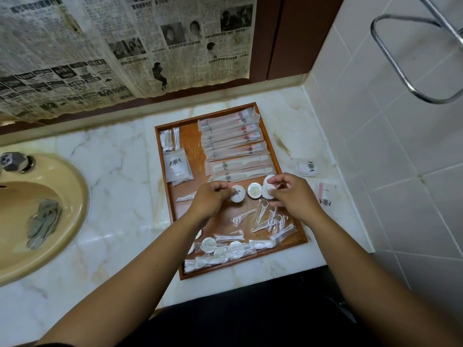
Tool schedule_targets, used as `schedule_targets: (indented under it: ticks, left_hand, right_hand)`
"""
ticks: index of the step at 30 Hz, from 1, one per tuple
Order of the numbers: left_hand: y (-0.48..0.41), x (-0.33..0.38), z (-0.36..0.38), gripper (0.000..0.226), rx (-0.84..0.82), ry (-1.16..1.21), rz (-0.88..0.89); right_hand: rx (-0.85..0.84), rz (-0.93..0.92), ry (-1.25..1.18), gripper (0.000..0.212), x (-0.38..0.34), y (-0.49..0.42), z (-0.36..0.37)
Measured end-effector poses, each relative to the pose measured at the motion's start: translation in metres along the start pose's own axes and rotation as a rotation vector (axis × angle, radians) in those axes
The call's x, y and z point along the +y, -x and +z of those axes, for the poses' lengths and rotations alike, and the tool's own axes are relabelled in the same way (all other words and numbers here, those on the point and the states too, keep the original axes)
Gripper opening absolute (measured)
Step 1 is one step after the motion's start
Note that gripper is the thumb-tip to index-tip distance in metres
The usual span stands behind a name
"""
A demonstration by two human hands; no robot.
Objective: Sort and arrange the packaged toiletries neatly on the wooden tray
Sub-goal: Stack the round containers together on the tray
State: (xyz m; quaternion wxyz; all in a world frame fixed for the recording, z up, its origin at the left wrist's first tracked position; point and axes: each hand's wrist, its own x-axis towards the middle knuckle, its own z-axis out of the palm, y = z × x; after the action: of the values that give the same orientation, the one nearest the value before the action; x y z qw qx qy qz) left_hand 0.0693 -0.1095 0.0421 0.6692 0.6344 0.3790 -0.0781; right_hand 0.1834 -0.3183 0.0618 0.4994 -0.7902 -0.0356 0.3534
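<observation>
Wooden and brown, the tray (160, 136) is laid on the marble worktop (112, 171). In the middle of the tray three round soaps are seen in a row. The left soap (238, 194) is pinched at its edge by the curled fingers of the left hand (210, 199). The right soap (267, 191) is held between thumb and fingers of the right hand (293, 194). The middle soap (254, 190) lies free between them, just beside the right soap. At the far side of the tray long packets (230, 136) are stacked in a column, with two combs (240, 166) next to them. In the far left corner of the tray cotton buds (170, 139) and a flat sachet (176, 164) are placed. At the near side floss picks (268, 219) are scattered without order. Two sachets (307, 166) are left on the worktop, right of the tray. A sink (50, 221) is found left of the tray.
</observation>
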Motion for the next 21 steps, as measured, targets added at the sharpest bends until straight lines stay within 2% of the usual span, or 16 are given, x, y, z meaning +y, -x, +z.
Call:
schedule_targets:
  ticks: [5,13,16,21]
  left_hand:
    - [0.003,0.0,-0.012,0.015,0.029,0.104,-0.043]
    - [0.004,-0.009,-0.017,0.016,0.042,0.118,-0.032]
    - [0.004,-0.011,-0.018,0.015,0.048,0.109,-0.028]
    - [0.006,-0.009,-0.017,0.013,0.052,0.121,-0.027]
  right_hand:
    - [-0.105,-0.086,0.208,0.039,-0.02,-0.014,0.004]
    - [-0.159,-0.125,0.429,0.034,-0.027,-0.026,0.003]
    - [-0.159,-0.139,0.548,0.026,-0.033,-0.031,0.002]
    - [-0.193,-0.273,0.79,0.02,-0.046,-0.041,0.003]
